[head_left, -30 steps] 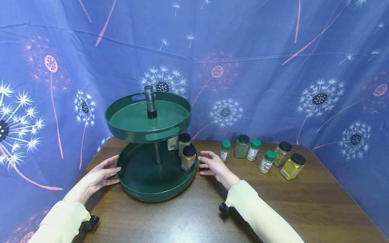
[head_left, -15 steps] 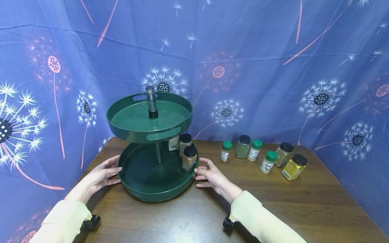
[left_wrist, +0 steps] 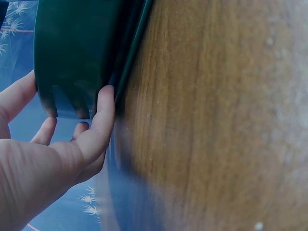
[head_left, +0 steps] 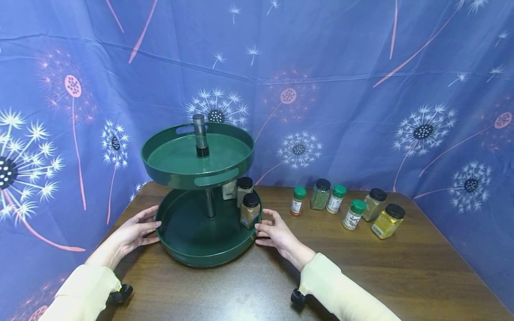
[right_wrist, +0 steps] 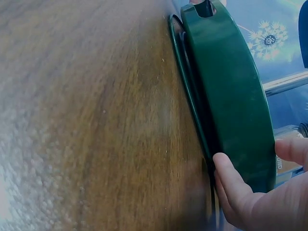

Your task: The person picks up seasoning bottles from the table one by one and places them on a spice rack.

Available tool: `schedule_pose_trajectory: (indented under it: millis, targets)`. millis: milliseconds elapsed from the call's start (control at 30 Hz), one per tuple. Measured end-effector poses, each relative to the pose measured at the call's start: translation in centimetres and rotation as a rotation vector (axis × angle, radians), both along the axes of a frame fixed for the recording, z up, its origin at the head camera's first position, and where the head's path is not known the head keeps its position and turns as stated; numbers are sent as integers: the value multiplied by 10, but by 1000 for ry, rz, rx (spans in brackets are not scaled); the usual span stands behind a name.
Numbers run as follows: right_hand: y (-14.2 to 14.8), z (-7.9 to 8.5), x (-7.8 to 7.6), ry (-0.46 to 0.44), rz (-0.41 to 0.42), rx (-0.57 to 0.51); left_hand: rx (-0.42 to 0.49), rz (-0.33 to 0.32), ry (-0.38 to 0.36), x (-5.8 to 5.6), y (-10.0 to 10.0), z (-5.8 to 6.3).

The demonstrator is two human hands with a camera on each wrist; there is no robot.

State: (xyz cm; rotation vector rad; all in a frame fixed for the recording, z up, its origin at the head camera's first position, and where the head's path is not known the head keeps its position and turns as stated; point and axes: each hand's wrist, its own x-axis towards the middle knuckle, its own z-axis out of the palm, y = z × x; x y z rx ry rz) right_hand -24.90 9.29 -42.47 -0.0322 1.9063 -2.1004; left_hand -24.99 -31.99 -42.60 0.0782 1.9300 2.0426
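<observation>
A green two-tier turntable (head_left: pixel 206 258) stands on the wooden table, its round trays joined by a metal post (head_left: pixel 210 203). At its left side, my left hand (head_left: pixel 127 234) grips the lower tray, thumb by the upper rim and a fingertip at the bottom edge in the left wrist view. On the opposite side my right hand (head_left: pixel 279 234) holds the same tray, thumb (right_wrist: pixel 288 148) at the rim and forefinger (right_wrist: pixel 226 168) along the underside edge. Inside the lower tray, by my right hand, sit a black-lidded spice jar (head_left: pixel 250 214), another such jar (head_left: pixel 243 189) and a pale jar (head_left: pixel 230 191) partly hidden.
Right of the turntable, several spice jars stand on the table (head_left: pixel 381 276): a small green-capped jar (head_left: pixel 296 203), a black-lidded green herb jar (head_left: pixel 320 196) and a yellow jar (head_left: pixel 387 223) among them. A blue dandelion-print cloth (head_left: pixel 341 111) hangs behind.
My right hand has come left and slightly down onto the lower tray's side. My left hand stays at the tray. The jars and turntable keep their places.
</observation>
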Motion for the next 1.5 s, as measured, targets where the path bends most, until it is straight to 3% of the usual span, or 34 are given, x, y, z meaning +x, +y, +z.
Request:
schedule_pose_trajectory:
  millis: [600,1500]
  targets:
    - [6,-2,-14,-8,13,-34,25,10,-4,0,2,0]
    - [11,-5,-44,3,-40,-24,23,15,-4,-1,2,0]
